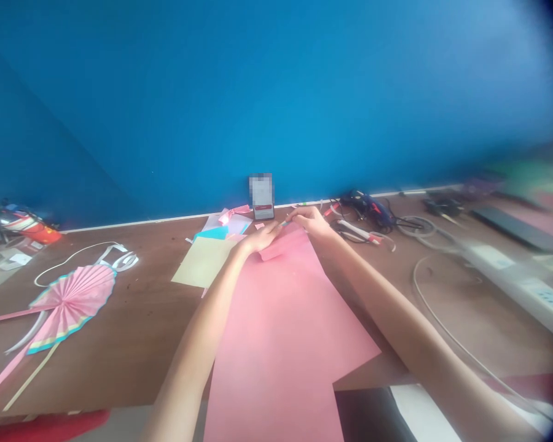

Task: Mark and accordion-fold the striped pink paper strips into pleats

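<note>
Pink sheet (276, 319) lengthwise toward blue wall (276, 92)

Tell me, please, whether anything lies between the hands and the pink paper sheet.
Nothing visible does: the left hand and right hand both touch the folded far end of the pink paper sheet. The yellow sheet lies off to its left.

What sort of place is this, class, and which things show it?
Probably a craft table. The left hand and right hand rest on a fold in a pink paper sheet, a pleated paper fan lies to the left, and cables and a power strip lie to the right.
</note>
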`<state>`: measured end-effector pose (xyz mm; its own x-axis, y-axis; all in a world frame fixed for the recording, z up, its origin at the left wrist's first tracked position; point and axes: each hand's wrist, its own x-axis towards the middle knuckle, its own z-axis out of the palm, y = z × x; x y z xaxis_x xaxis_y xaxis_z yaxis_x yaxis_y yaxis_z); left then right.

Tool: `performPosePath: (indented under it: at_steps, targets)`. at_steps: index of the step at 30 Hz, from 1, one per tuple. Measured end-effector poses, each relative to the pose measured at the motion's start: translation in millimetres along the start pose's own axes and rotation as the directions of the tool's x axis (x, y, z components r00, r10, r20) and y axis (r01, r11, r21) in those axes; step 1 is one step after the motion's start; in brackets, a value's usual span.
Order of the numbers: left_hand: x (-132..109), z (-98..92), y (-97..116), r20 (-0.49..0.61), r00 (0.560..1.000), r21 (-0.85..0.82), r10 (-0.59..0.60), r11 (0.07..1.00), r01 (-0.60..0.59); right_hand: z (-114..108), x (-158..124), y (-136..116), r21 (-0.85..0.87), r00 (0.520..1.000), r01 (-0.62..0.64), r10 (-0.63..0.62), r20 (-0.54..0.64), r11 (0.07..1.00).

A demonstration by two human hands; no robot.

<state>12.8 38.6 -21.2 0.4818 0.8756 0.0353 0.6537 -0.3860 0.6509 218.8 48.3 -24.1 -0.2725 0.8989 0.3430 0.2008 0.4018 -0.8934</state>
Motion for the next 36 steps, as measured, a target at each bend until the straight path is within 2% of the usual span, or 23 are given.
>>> performPosePath:
  at_steps: [2,6,9,13,17,20,23,28,36]
  targets:
    - [0.4,-0.6,-0.4,-0.017,0.999,-0.046,0.034,0.998,-0.035,-3.6,-0.6,-3.1,-0.008,1.0,0.009,-0.009,-0.008,1.0]
    - [-0.8,-2.5,5.2,0.017,0.997,-0.077,0.07,0.995,-0.069,-7.6,-1.7,-7.6,-0.029,0.999,0.036,-0.036,0.009,0.999]
    - [-3.1,-3.0,12.0,0.043,0.997,-0.023,0.07,0.997,-0.069,-7.1,-1.6,-8.5,-0.039,0.998,0.057,-0.055,0.039,0.998]
    - [-3.1,-1.4,15.6,0.031,0.999,0.057,0.04,0.998,-0.042,-3.9,-1.2,-6.8,-0.02,1.0,0.001,-0.001,0.015,1.0]
    - [-1.0,0.7,12.6,0.03,0.999,0.087,0.029,0.996,-0.031,-2.8,-0.5,-3.7,-0.005,0.999,-0.032,0.032,0.017,0.999]
    - [-0.4,0.3,6.8,0.034,0.998,0.02,0.058,0.998,-0.059,-5.3,0.7,-2.0,-0.022,0.999,-0.033,0.033,0.023,0.999]
    - [-0.7,-3.8,0.3,-0.018,0.996,-0.012,0.085,0.996,-0.086,-9.0,2.3,-1.3,-0.032,0.998,-0.053,0.052,-0.025,0.998]
    - [-2.5,-13.2,-3.4,-0.082,0.988,0.067,0.131,0.99,-0.126,-11.6,3.7,-1.0,-0.015,0.993,-0.086,0.085,-0.082,0.996]
    - [-1.8,-11.6,-5.6,-0.086,0.99,0.192,0.108,0.977,-0.09,-14.6,5.7,7.8,-0.002,0.996,-0.081,0.08,-0.046,0.997]
